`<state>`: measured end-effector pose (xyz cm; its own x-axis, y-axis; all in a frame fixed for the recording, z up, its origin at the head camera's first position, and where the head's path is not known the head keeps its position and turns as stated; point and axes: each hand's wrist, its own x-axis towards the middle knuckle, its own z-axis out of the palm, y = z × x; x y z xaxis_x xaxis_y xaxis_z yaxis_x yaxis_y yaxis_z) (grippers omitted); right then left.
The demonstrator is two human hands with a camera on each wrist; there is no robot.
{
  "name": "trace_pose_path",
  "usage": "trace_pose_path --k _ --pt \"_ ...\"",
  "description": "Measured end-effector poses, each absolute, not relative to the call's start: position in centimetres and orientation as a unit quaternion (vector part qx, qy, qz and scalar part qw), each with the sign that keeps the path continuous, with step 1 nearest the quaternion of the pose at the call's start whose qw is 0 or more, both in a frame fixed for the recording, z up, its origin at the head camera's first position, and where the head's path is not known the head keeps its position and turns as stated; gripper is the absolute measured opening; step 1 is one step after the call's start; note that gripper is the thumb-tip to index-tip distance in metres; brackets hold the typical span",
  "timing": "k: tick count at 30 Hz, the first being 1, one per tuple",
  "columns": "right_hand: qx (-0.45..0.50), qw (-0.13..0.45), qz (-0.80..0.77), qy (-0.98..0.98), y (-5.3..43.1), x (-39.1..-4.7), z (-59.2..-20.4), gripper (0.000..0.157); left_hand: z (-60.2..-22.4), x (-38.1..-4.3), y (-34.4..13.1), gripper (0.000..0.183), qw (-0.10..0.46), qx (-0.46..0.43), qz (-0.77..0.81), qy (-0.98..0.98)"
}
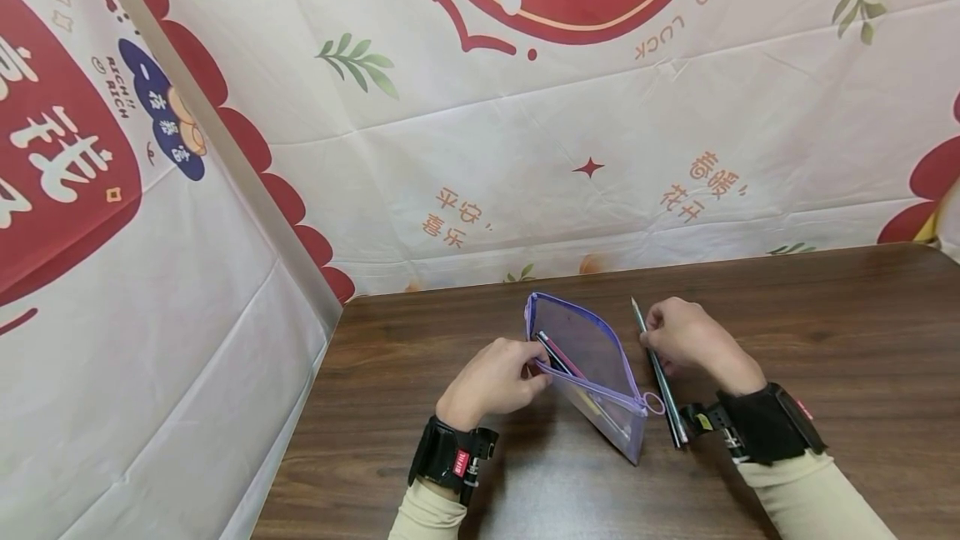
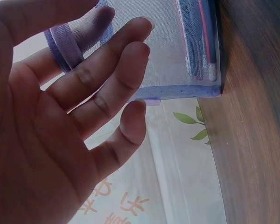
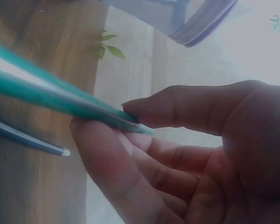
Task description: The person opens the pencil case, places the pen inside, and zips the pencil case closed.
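Observation:
A translucent mesh pouch [image 1: 592, 344] with purple zipper edging stands on the table, its mouth spread apart. My left hand [image 1: 491, 377] grips the near edge of that mouth between thumb and index finger; the other fingers are loosely bent in the left wrist view. Several pencils [image 2: 207, 42] show inside the pouch through the mesh. To the pouch's right, my right hand [image 1: 693, 340] pinches a green pencil [image 3: 51, 91] between thumb and fingers, tilted beside the pouch and apart from it. A dark pencil [image 3: 28, 137] appears below the green one in the right wrist view.
The brown wooden table [image 1: 847, 332] reaches back to a white printed cloth [image 1: 480, 132]. Another printed cloth [image 1: 187, 298] hangs along the left side. A purple pull loop [image 1: 654, 403] sticks out from the pouch's right corner, close to the green pencil.

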<state>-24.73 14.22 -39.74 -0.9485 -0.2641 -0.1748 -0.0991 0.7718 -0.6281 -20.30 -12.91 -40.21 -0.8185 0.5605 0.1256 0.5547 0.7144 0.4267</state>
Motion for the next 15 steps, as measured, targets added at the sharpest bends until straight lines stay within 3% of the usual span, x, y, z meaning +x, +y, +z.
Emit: trace_pose_path --k 15 --pt "-0.105 0.119 -0.33 0.93 14.17 -24.32 -38.7 0.021 -40.22 -20.28 -12.95 0.007 0.009 0.3 0.228 0.926"
